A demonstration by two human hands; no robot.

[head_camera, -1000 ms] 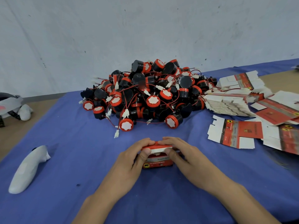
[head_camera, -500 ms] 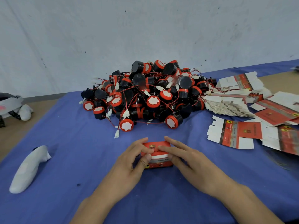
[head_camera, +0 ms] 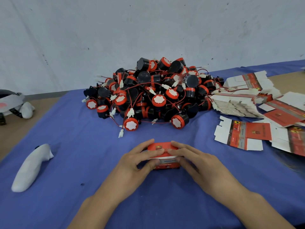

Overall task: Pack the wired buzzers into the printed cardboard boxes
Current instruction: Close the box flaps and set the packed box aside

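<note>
A small red printed cardboard box (head_camera: 162, 147) sits on the blue cloth in front of me, its top flap folded down. My left hand (head_camera: 137, 164) holds its left side, fingers laid over the top and thumb against the front. My right hand (head_camera: 196, 161) holds the right side the same way. Behind the box lies a big heap of black and red wired buzzers (head_camera: 153, 95) with white connectors.
Flat unfolded printed boxes (head_camera: 244, 134) and a stack of them (head_camera: 237, 104) lie to the right. A white controller (head_camera: 31, 167) lies at the left on the blue cloth (head_camera: 82, 154). A headset (head_camera: 9, 103) rests at the far left. A white wall stands behind.
The box's top flap has gone from half raised to pressed flat, and my fingers have moved onto the top of the box.
</note>
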